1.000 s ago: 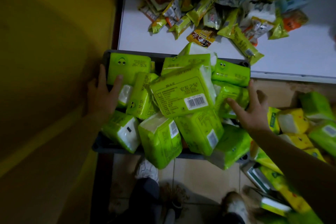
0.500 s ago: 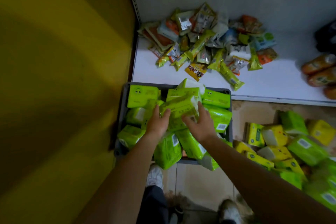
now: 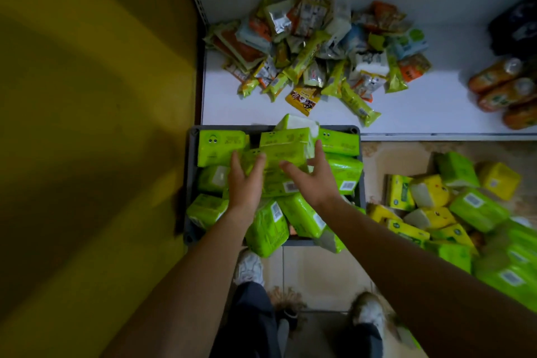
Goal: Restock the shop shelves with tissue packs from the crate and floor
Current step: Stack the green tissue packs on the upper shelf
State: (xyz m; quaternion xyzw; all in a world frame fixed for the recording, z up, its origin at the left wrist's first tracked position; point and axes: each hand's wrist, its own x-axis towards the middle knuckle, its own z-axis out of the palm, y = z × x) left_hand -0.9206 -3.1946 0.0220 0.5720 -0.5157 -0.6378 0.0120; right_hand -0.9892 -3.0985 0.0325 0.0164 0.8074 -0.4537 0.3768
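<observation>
Change from half a second ago: both hands sit wider apart on the heap, with fingers straighter than before; the crate and the view are much the same.
Left hand (image 3: 245, 183): grip open, fingers straight and spread, tips touching the left end of the top pack (image 3: 286, 151).
Right hand (image 3: 313, 180): grip open, thumb across the near face of the same pack, fingers reaching up its right end.
Crate (image 3: 191, 154): dark grey, on the floor, far rim right against the front edge of the white shelf (image 3: 232, 107), left side close to the yellow panel (image 3: 87, 125).
Open room: a bare strip of shelf lies between the crate and the snack packets (image 3: 313, 52); orange bottles (image 3: 499, 87) lie at the shelf's far right.
Tissue packs (image 3: 267, 229): bright green film, barcode labels, some with a cartoon-eyes print; heaped above the rim, with two hanging over the near edge.
Floor packs (image 3: 436, 206): green and yellow, loose, right of the crate.
Near edge: two shoes (image 3: 250, 267) on tiled floor (image 3: 319, 276).
</observation>
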